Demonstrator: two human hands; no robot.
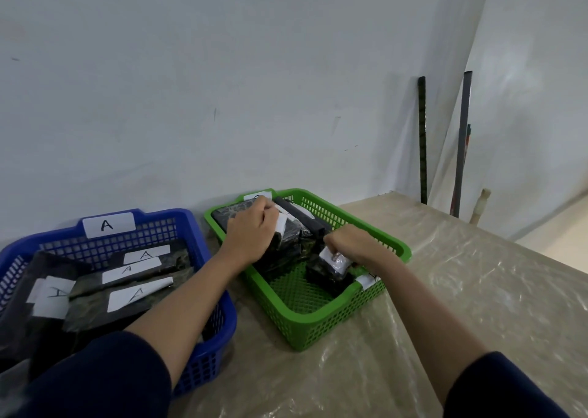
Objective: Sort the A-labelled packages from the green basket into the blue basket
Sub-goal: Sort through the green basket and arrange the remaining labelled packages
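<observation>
The green basket (321, 325) stands mid-table with several black packages (296, 245) bearing white labels. My left hand (251, 230) is inside it, fingers closed on a black package with a white label (281, 223) whose letter is hidden. My right hand (353, 242) grips another black package (331, 271) near the basket's right wall, thumb on its white label. The blue basket (219, 322), tagged "A" (108, 225), stands to the left and holds several black packages (105, 306) labelled A.
A plastic sheet covers the table (445, 290). A white wall rises close behind both baskets. Dark poles (422, 137) lean in the back right corner, beyond the table's far right edge.
</observation>
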